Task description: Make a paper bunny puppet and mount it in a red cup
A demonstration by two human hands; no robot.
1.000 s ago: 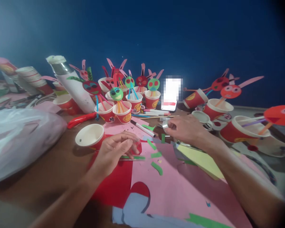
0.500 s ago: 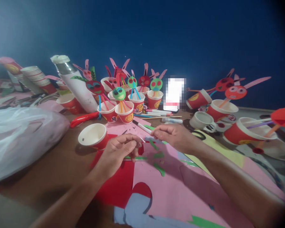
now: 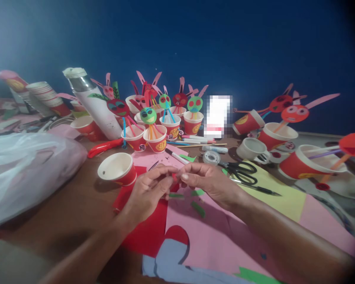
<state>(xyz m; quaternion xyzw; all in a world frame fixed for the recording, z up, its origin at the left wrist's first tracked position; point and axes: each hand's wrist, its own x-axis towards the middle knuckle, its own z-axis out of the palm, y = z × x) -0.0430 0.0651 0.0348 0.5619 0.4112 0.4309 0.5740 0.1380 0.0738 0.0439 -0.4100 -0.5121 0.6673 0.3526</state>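
Observation:
My left hand (image 3: 152, 188) and my right hand (image 3: 211, 182) meet fingertip to fingertip above the pink paper (image 3: 207, 236). Between the fingers shows a small red piece (image 3: 174, 177), pinched by the left hand. The right thumb and index finger are pressed together beside it; whatever they grip is too small to make out. Red paper (image 3: 144, 228) lies under the left wrist, and green scraps (image 3: 198, 209) are scattered below the hands. Just right of the right hand are black-handled scissors (image 3: 244, 172) and a roll of clear tape (image 3: 211, 157).
An open red and white cup (image 3: 116, 167) stands left of the hands. Behind are cups with paper figures (image 3: 156, 138), markers (image 3: 195, 140) and a lit phone (image 3: 217, 116). A plastic bag (image 3: 32, 173) fills the left; a white mug (image 3: 252, 150) and a pen (image 3: 263, 190) are at right.
My right hand has moved down and left to meet the left hand. The scissors, the tape roll and the pen, earlier hidden behind the arm, now show. The thin white strip is no longer visible.

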